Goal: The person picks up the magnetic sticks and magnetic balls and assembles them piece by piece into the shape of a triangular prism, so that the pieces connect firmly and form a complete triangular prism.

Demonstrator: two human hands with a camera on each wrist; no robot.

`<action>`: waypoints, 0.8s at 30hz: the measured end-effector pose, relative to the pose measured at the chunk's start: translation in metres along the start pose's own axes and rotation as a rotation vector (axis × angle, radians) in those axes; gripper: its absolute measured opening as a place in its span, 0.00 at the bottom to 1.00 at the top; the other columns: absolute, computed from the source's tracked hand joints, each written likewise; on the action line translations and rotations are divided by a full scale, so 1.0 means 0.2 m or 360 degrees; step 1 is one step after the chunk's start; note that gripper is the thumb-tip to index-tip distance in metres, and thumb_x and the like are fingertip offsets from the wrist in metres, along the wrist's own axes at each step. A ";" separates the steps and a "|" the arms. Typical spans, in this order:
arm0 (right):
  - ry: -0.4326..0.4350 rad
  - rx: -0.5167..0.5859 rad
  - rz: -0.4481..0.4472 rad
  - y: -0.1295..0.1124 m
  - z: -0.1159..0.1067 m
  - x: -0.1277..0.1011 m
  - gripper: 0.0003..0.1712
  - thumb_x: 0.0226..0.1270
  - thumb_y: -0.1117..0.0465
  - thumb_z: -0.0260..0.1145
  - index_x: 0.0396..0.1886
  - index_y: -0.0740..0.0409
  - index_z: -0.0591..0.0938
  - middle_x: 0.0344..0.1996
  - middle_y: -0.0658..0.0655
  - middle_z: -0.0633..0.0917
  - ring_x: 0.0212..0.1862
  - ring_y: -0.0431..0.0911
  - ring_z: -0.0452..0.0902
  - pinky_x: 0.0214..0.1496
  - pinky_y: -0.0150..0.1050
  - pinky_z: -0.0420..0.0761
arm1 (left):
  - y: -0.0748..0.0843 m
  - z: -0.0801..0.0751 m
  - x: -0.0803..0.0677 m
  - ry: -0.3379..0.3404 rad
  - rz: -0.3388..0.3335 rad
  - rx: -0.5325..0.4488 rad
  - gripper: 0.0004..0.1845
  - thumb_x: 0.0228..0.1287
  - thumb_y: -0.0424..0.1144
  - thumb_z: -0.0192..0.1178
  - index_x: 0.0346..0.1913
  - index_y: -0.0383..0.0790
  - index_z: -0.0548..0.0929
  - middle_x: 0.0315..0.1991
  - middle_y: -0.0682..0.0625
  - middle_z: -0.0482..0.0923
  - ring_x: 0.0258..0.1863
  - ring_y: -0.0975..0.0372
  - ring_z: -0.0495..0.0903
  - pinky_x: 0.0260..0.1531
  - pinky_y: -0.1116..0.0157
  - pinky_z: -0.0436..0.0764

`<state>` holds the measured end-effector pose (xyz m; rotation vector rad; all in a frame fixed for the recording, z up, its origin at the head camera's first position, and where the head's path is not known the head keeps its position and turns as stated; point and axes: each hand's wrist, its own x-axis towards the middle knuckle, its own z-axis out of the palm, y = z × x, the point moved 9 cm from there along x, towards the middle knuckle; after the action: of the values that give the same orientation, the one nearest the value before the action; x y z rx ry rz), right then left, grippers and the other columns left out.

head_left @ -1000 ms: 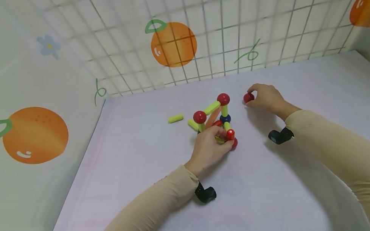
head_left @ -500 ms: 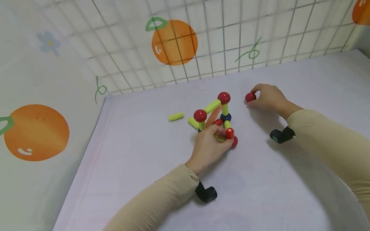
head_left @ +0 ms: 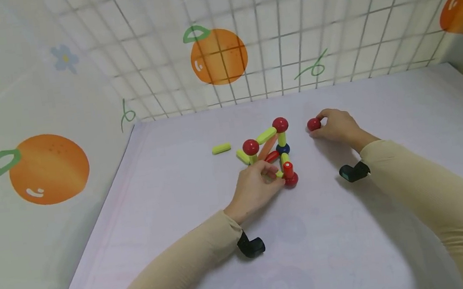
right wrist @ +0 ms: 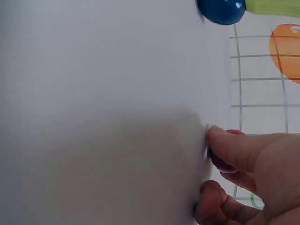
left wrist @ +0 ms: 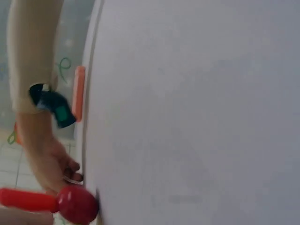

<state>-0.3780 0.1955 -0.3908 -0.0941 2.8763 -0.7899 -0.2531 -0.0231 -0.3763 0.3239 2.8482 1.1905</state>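
In the head view, a small frame of magnetic sticks and balls stands mid-table, with yellow-green sticks (head_left: 266, 135), red balls (head_left: 280, 124) and a blue ball (head_left: 283, 149). At its near right corner a red stick (head_left: 288, 170) stands upright on a red ball (head_left: 290, 179). My left hand (head_left: 252, 188) is just left of this stick, its fingers loosely bent and holding nothing; it hides part of the frame. To the right, my right hand (head_left: 338, 125) pinches a loose red ball (head_left: 313, 124) between thumb and fingers at the table surface.
A loose yellow-green stick (head_left: 221, 148) lies left of the frame, and an orange curved piece (head_left: 268, 147) is within it. In the left wrist view, a salmon-coloured stick (left wrist: 78, 93) shows beside the right sleeve. A patterned cloth wall (head_left: 155, 77) rises behind the table.
My left hand has let go of the upright red stick and shifted slightly left; the stick stays standing on its ball. My right hand keeps its pinch on the red ball, nearly still.
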 end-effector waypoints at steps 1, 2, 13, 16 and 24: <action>-0.0003 0.0005 -0.0002 0.00 0.00 0.00 0.32 0.59 0.51 0.64 0.58 0.65 0.69 0.56 0.70 0.73 0.57 0.61 0.65 0.61 0.58 0.66 | -0.02 -0.03 -0.01 0.0025 -0.0023 0.0018 0.13 0.53 0.44 0.67 0.40 0.44 0.80 0.34 0.55 0.79 0.26 0.65 0.74 0.28 0.72 0.72; -0.0002 0.0011 -0.0005 0.00 0.00 0.00 0.32 0.59 0.50 0.64 0.58 0.65 0.69 0.56 0.70 0.73 0.57 0.61 0.65 0.61 0.58 0.65 | -0.04 -0.06 -0.02 0.0057 -0.0050 0.0034 0.13 0.53 0.44 0.67 0.39 0.43 0.79 0.34 0.54 0.79 0.28 0.64 0.74 0.29 0.71 0.72; -0.0020 0.0150 0.0063 0.06 0.02 0.01 0.36 0.59 0.46 0.65 0.60 0.63 0.68 0.53 0.68 0.72 0.50 0.59 0.67 0.47 0.50 0.73 | -0.13 -0.23 0.06 0.0159 -0.0101 0.0083 0.29 0.52 0.47 0.68 0.56 0.41 0.75 0.40 0.48 0.74 0.33 0.58 0.71 0.29 0.68 0.69; -0.0024 0.0161 0.0061 0.07 0.03 0.01 0.35 0.58 0.46 0.65 0.59 0.62 0.69 0.51 0.67 0.73 0.47 0.57 0.68 0.43 0.45 0.72 | -0.13 -0.22 0.08 0.0152 -0.0071 0.0093 0.22 0.53 0.45 0.68 0.50 0.42 0.79 0.39 0.48 0.76 0.31 0.59 0.71 0.28 0.68 0.70; 0.0000 0.0208 0.0079 0.07 0.03 0.00 0.34 0.57 0.46 0.66 0.59 0.60 0.70 0.49 0.66 0.73 0.46 0.56 0.68 0.39 0.42 0.72 | -0.15 -0.21 0.10 0.0170 -0.0074 0.0127 0.12 0.52 0.43 0.68 0.36 0.38 0.82 0.37 0.47 0.79 0.34 0.59 0.74 0.32 0.68 0.72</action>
<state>-0.3765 0.2036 -0.4036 -0.0073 2.8059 -0.9650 -0.2826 -0.0690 -0.3659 0.2016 2.9823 1.1207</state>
